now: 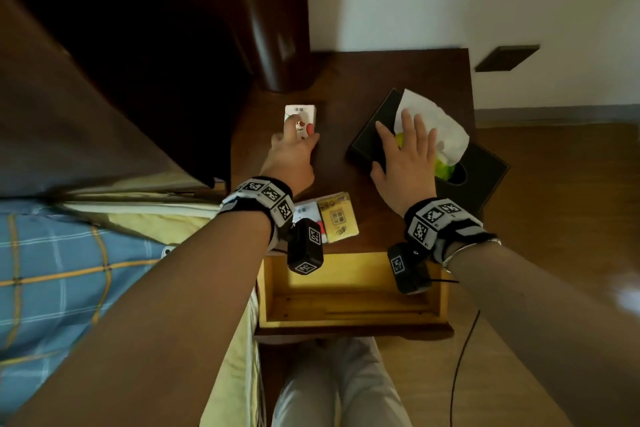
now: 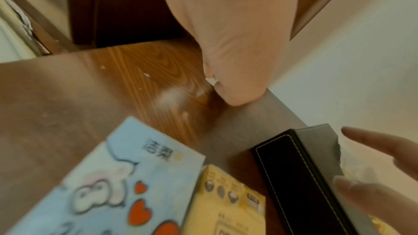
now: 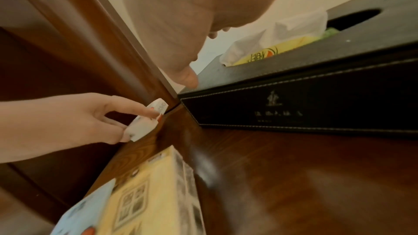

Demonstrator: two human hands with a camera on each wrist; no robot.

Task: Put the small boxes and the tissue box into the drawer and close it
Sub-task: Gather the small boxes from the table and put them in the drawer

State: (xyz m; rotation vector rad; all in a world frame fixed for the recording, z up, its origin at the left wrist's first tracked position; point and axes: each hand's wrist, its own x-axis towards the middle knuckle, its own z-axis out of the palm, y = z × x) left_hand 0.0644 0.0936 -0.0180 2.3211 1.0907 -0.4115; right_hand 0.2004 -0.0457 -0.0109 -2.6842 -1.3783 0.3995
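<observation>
On the dark wooden nightstand (image 1: 349, 80), my left hand (image 1: 294, 135) pinches a small white box with red hearts (image 1: 300, 116), index finger on top; in the right wrist view this small box (image 3: 144, 122) is tilted up off the wood. My right hand (image 1: 405, 146) lies with straight, spread fingers over the black tissue box (image 1: 481, 173), thumb at its near side, beside the white tissue (image 1: 440, 125) sticking out. A pale blue heart box (image 2: 113, 185) and a yellow box (image 1: 337, 217) lie side by side near the front edge. Below, the drawer (image 1: 349, 319) stands pulled out.
A dark wooden headboard post (image 1: 277, 28) rises at the nightstand's back left. A bed with a blue checked cover (image 1: 62, 270) runs along the left. A black cable (image 1: 460, 357) hangs at the right over the wooden floor. My legs (image 1: 339, 385) are under the drawer.
</observation>
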